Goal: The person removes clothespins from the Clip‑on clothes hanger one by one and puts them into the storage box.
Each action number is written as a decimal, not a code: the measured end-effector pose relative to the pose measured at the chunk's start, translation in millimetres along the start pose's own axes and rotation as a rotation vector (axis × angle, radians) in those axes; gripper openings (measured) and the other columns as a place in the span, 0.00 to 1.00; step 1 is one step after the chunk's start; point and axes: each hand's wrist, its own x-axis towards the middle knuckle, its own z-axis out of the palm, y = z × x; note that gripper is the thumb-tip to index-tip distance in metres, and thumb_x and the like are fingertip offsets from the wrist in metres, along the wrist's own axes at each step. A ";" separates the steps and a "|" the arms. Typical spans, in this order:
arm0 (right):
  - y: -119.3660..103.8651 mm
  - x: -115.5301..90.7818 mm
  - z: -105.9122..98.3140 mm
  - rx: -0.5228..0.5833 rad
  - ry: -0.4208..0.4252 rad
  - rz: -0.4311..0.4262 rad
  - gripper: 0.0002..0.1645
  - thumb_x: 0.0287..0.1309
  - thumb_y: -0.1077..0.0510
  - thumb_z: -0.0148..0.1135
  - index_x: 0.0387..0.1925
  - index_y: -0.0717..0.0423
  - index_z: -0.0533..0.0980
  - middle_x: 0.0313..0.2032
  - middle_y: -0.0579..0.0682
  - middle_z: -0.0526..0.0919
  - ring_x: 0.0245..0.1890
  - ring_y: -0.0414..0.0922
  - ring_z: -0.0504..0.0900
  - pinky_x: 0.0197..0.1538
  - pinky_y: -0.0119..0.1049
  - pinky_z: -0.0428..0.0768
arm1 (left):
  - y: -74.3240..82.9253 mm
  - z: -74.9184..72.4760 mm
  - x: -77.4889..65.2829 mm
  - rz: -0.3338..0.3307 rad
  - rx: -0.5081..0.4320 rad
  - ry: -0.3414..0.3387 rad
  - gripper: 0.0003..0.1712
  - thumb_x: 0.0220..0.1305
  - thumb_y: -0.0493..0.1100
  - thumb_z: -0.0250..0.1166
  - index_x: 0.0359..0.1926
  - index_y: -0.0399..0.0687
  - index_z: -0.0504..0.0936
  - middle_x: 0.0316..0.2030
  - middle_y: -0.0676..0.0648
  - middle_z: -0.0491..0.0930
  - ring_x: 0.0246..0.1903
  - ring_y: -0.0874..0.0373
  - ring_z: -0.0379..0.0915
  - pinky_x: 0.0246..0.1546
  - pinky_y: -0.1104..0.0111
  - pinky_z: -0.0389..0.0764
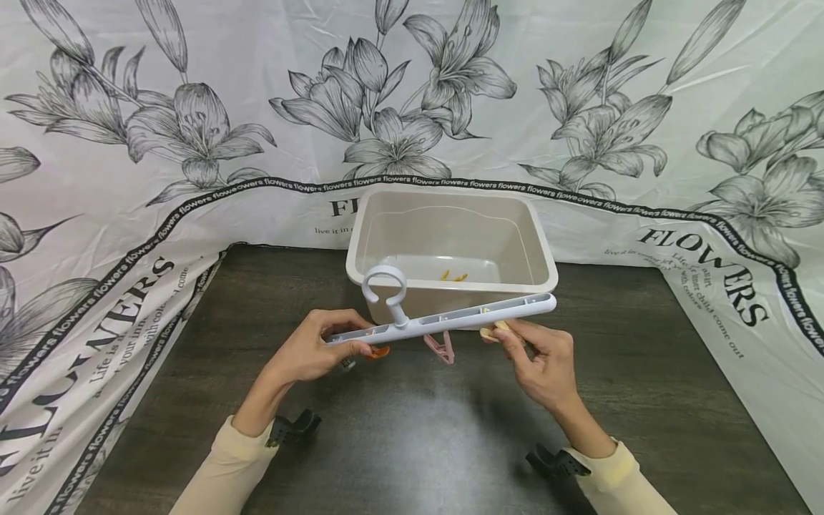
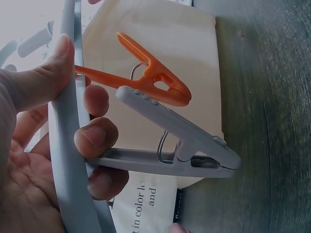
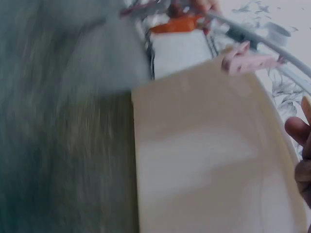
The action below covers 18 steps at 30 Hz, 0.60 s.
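A light grey plastic clip hanger point(image 1: 450, 321) with an open hook point(image 1: 380, 275) is held up in front of a bin, its right end higher. My left hand point(image 1: 309, 350) grips its left end, thumb on one side and fingers on the other. An orange clothespin point(image 2: 165, 90) and a grey clothespin point(image 2: 180, 141) hang beside those fingers. Near the middle dangles a pink clothespin point(image 1: 440, 348). Under the right part of the bar, my right hand point(image 1: 546, 361) pinches a pale yellow clothespin point(image 1: 491, 332) between thumb and fingers, close against the bar.
Behind the hanger stands a beige plastic bin point(image 1: 444, 222) with several yellow pieces point(image 1: 453, 276) on its floor. It sits on a dark wood table point(image 1: 290, 279), against a white cloth point(image 1: 225, 43) printed with flowers that hangs at the back and sides.
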 end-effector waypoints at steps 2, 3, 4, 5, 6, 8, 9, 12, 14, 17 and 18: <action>0.5 0.5 0.9 -0.116 0.038 -0.056 0.11 0.50 0.69 0.65 0.38 0.63 0.83 0.30 0.54 0.87 0.24 0.35 0.80 0.28 0.22 0.72 | 0.1 -0.3 -0.2 0.002 -0.008 -0.002 0.12 0.53 0.44 0.71 0.41 0.58 0.83 0.34 0.49 0.85 0.33 0.55 0.79 0.33 0.63 0.78; 0.5 0.4 1.2 -0.143 0.047 -0.062 0.11 0.50 0.68 0.66 0.38 0.63 0.83 0.31 0.54 0.87 0.26 0.37 0.82 0.30 0.23 0.74 | 4.5 -0.3 -0.5 -0.004 -0.011 -0.005 0.12 0.53 0.42 0.71 0.41 0.56 0.83 0.35 0.48 0.85 0.33 0.54 0.79 0.33 0.63 0.78; -1.2 1.1 1.5 -0.146 0.052 -0.059 0.11 0.50 0.68 0.66 0.38 0.62 0.83 0.30 0.54 0.87 0.26 0.37 0.82 0.31 0.24 0.75 | 9.1 -0.3 -0.6 -0.017 -0.008 -0.002 0.12 0.53 0.41 0.71 0.41 0.55 0.84 0.34 0.47 0.85 0.33 0.53 0.79 0.33 0.64 0.78; -4.1 2.3 1.8 -0.111 0.044 -0.038 0.10 0.50 0.69 0.65 0.38 0.64 0.83 0.30 0.55 0.86 0.24 0.38 0.81 0.28 0.24 0.74 | 13.6 -0.1 -0.8 -0.028 -0.006 -0.001 0.12 0.53 0.40 0.71 0.40 0.54 0.84 0.34 0.46 0.85 0.33 0.52 0.79 0.33 0.64 0.78; -7.3 3.7 2.0 -0.057 0.028 -0.008 0.10 0.51 0.71 0.63 0.37 0.65 0.83 0.28 0.56 0.86 0.22 0.37 0.79 0.26 0.24 0.73 | 17.3 -0.1 -0.9 -0.035 -0.004 0.002 0.12 0.53 0.39 0.71 0.40 0.52 0.84 0.34 0.45 0.85 0.32 0.52 0.78 0.32 0.64 0.78; -14.2 6.8 1.9 0.093 -0.013 0.083 0.10 0.52 0.75 0.60 0.38 0.70 0.81 0.24 0.56 0.85 0.20 0.37 0.79 0.22 0.26 0.72 | 23.9 0.2 -1.2 -0.046 -0.007 0.006 0.12 0.53 0.37 0.70 0.40 0.49 0.84 0.34 0.42 0.84 0.32 0.51 0.78 0.32 0.65 0.77; -17.8 8.6 1.7 0.168 -0.027 0.130 0.11 0.52 0.78 0.58 0.38 0.72 0.80 0.23 0.56 0.84 0.19 0.36 0.79 0.21 0.26 0.71 | 25.2 0.5 -1.1 -0.049 -0.004 0.007 0.12 0.53 0.36 0.70 0.41 0.49 0.84 0.34 0.41 0.84 0.32 0.51 0.78 0.32 0.66 0.77; -19.5 11.1 2.2 0.196 -0.029 0.140 0.11 0.51 0.79 0.57 0.38 0.73 0.80 0.23 0.55 0.84 0.20 0.35 0.79 0.20 0.27 0.70 | 13.7 0.4 -0.5 -0.032 -0.009 0.008 0.12 0.53 0.37 0.70 0.41 0.51 0.84 0.35 0.43 0.84 0.31 0.53 0.78 0.32 0.66 0.77; -14.3 9.5 3.1 0.060 0.004 0.058 0.10 0.53 0.74 0.60 0.38 0.68 0.82 0.25 0.54 0.85 0.22 0.35 0.80 0.23 0.26 0.71 | 7.1 0.0 -0.1 -0.025 -0.009 0.003 0.12 0.53 0.39 0.71 0.40 0.54 0.84 0.34 0.45 0.85 0.31 0.54 0.78 0.32 0.66 0.77; -4.7 5.9 4.9 -0.166 0.097 -0.092 0.08 0.54 0.65 0.64 0.36 0.63 0.83 0.26 0.52 0.85 0.20 0.36 0.76 0.23 0.26 0.70 | 1.8 -0.9 0.3 -0.016 -0.011 -0.011 0.12 0.53 0.42 0.71 0.40 0.57 0.83 0.35 0.46 0.85 0.31 0.53 0.78 0.31 0.66 0.77; -1.9 5.0 5.1 -0.210 0.118 -0.125 0.07 0.54 0.63 0.64 0.35 0.62 0.84 0.26 0.51 0.85 0.20 0.36 0.74 0.23 0.26 0.69 | 0.9 -1.1 0.3 -0.013 -0.013 -0.016 0.12 0.53 0.42 0.71 0.40 0.57 0.83 0.35 0.46 0.85 0.31 0.53 0.78 0.31 0.66 0.77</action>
